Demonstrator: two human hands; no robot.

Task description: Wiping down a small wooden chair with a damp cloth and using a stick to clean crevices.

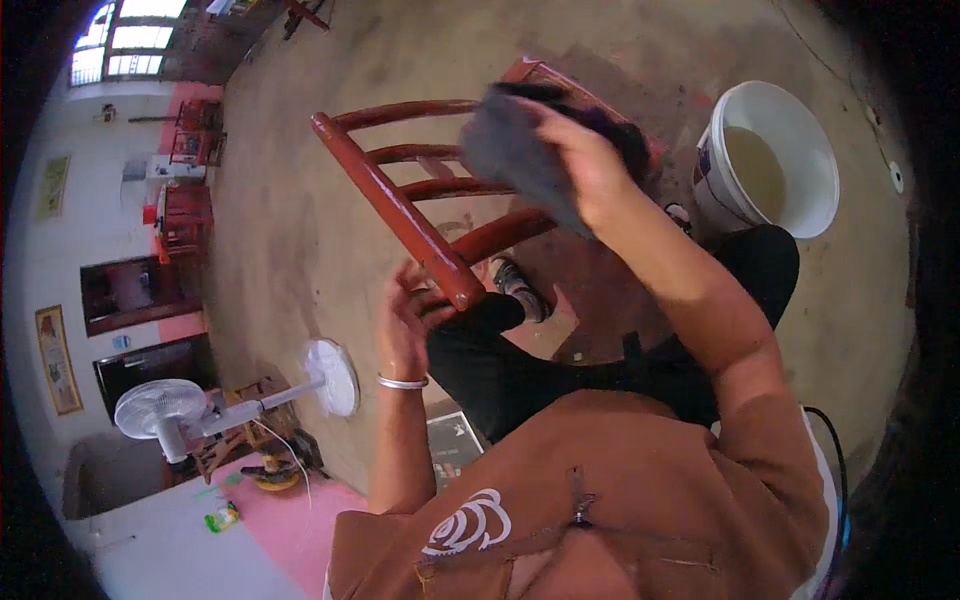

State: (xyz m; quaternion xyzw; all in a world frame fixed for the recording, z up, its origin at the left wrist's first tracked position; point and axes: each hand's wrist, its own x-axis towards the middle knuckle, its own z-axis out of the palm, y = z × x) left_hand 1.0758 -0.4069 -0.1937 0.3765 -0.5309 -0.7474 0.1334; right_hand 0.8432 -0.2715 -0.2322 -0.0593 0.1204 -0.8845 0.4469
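A red wooden chair (390, 206) is tilted in front of me, its backrest post and curved bars toward my left. My right hand (589, 161) grips a dark grey cloth (514, 150), blurred, over the right ends of the bars. The cloth hides part of the frame; whether it presses on the wood I cannot tell. Beyond it, a darker cloth (626, 139) lies across the chair. My left hand (409, 319), with a silver bangle at the wrist, holds the near end of the post from its left side. Some of its fingertips are hidden behind the wood.
A white plastic bucket (817, 165) with cloudy water stands on the concrete floor (300, 225) to my right. At my left are a white standing fan (240, 412) with a trailing cord and a dark flat box (454, 446). Red furniture (184, 217) lines the far wall.
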